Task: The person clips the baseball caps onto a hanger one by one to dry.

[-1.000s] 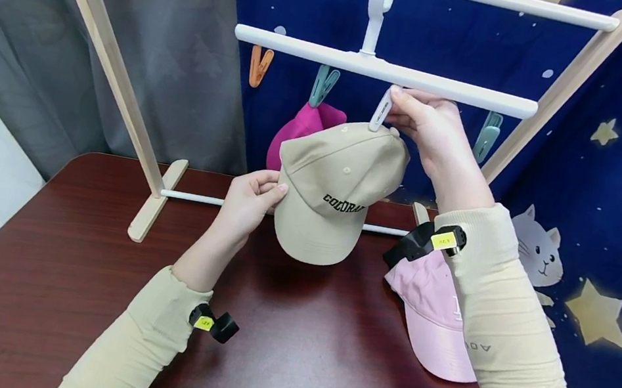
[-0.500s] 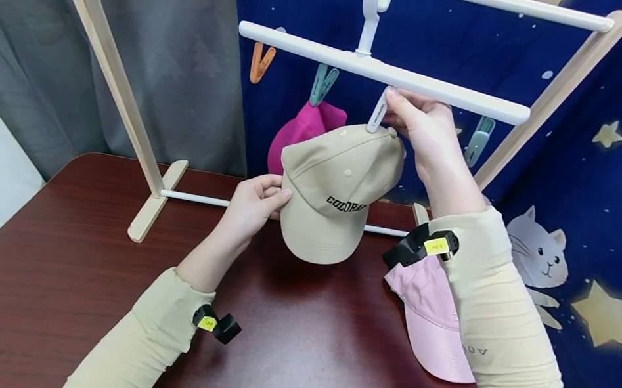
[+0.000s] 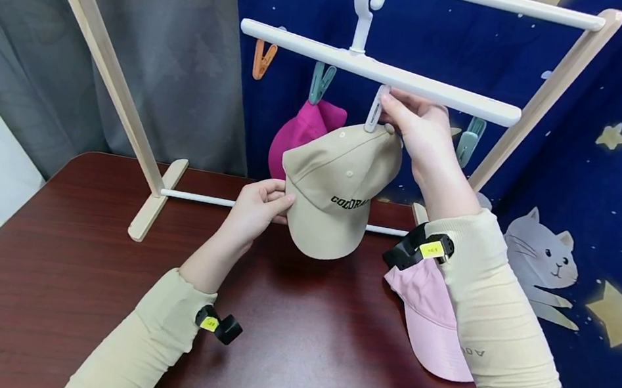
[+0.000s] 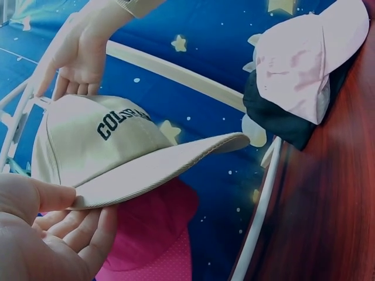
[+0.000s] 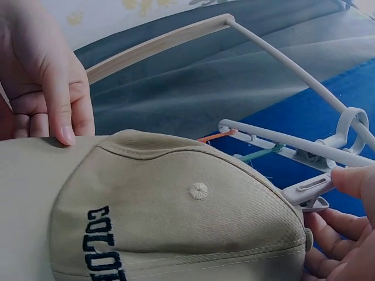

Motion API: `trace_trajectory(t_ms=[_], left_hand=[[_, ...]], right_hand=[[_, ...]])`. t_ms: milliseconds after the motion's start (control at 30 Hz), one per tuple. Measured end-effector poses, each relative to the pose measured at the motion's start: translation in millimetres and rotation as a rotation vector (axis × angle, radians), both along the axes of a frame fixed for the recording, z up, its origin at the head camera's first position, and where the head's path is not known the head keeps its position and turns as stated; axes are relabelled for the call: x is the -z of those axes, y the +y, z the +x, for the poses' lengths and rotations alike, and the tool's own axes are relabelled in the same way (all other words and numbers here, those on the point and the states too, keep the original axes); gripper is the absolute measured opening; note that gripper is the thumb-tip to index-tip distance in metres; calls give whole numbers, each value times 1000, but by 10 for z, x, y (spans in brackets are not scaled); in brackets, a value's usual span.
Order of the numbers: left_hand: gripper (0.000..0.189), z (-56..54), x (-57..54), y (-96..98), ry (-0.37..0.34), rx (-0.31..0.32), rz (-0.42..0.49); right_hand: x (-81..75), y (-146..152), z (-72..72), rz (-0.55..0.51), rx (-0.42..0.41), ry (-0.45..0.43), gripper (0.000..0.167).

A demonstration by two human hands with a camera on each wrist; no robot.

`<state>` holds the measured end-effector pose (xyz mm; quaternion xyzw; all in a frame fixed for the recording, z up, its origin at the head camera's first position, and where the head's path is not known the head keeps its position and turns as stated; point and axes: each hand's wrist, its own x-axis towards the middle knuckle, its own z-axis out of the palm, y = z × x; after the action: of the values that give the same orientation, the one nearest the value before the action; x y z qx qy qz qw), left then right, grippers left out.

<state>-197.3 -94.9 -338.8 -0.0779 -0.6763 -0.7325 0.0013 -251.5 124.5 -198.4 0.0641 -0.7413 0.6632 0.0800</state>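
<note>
A beige baseball cap (image 3: 344,172) with dark lettering hangs tilted, brim down, below the white hanger (image 3: 376,70). My left hand (image 3: 255,209) pinches the side of its brim between thumb and fingers, as the left wrist view shows closely. Up at the crown, my right hand (image 3: 421,130) pinches the tail of a white clothespin (image 3: 377,109). In the right wrist view the clothespin (image 5: 309,188) meets the cap's top edge. How deep the fabric sits in it is hidden. Behind the beige cap, a magenta cap (image 3: 301,136) hangs from a green clothespin (image 3: 320,83).
An orange clothespin (image 3: 263,60) and another green clothespin (image 3: 470,142) hang along the hanger. A wooden rack (image 3: 98,51) holds it over the dark red table (image 3: 64,292). At right lies a pink cap (image 3: 431,317), with a black cap (image 4: 275,114) under it.
The hanger has swung slightly left, with the white clothespin and right hand following. My left hand and the beige cap's brim have shifted a little to the right. Both hands keep their grips.
</note>
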Motion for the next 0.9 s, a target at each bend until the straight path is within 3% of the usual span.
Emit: trace_trajectory(t_ms=[367,900], left_hand=[[25,-8,59,-1,-14,9,-5],[31,-6,147,-74,-30,3,-29]], right_hand=[[93,25,-12,82,12,79,36],[240,159,9,215,42,104,42]])
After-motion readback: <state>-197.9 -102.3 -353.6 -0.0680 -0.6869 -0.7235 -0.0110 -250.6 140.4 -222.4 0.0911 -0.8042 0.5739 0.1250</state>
